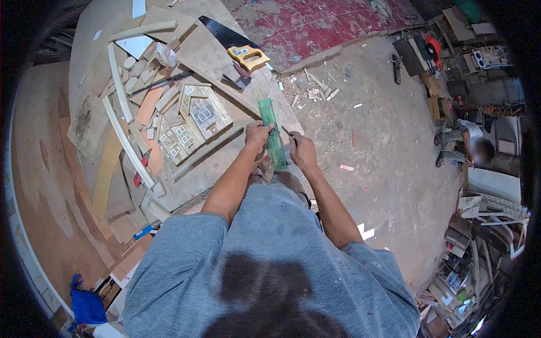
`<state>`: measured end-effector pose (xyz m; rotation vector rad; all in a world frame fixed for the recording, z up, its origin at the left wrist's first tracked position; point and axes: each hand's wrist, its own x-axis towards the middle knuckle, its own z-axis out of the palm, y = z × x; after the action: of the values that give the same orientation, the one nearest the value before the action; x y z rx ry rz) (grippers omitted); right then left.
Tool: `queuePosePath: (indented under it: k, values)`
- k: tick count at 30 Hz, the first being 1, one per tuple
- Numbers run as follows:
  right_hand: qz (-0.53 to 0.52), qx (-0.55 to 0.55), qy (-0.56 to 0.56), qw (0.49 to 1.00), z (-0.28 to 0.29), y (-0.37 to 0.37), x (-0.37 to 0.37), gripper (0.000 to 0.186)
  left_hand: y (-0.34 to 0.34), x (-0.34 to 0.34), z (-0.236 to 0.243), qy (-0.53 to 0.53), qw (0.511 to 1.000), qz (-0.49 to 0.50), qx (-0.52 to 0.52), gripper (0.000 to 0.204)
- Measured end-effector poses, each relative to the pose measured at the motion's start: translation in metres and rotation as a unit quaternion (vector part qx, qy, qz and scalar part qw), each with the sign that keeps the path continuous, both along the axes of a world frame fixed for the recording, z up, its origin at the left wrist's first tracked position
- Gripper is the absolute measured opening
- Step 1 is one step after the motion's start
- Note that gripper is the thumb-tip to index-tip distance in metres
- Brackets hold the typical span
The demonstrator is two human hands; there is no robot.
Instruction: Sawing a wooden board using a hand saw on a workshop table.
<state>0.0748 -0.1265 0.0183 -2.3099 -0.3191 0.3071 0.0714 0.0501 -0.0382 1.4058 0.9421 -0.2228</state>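
Note:
My left hand [257, 135] is closed on the left edge of a green see-through ruler [276, 151], its thumb lying across the top face. The ruler points away from me, over the table's right edge. Just right of it, my right hand [302, 151] pinches a thin dark stick like a pencil [286, 131], whose tip is near the ruler; whether they touch I cannot tell. Left of my hands lies a wooden model house front [194, 121] with small framed windows. Beyond it a handsaw [234, 45] with a yellow handle rests on the table.
Curved wooden strips [128, 143] and offcuts crowd the table's left side. Wood scraps [315, 87] litter the floor at right. Another person [470, 141] is low down at the far right, beside stacked boards and tools. A blue bag [88, 307] sits at lower left.

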Motion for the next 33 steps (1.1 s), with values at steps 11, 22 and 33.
queuePosePath:
  k: [11,22,33]
  values:
    - [0.055,-0.097,0.001,0.994,0.006,0.018,0.000,0.029,0.001,0.001,0.023,0.022,0.999,-0.013,0.044,0.021]
    - [0.128,-0.160,-0.027,0.978,0.019,0.020,0.024,0.023,0.001,0.000,-0.009,-0.023,0.999,0.010,0.024,0.015]
    - [0.103,-0.144,-0.022,0.984,0.024,-0.005,0.019,0.025,0.001,0.000,-0.006,0.005,0.999,-0.008,0.031,0.016]
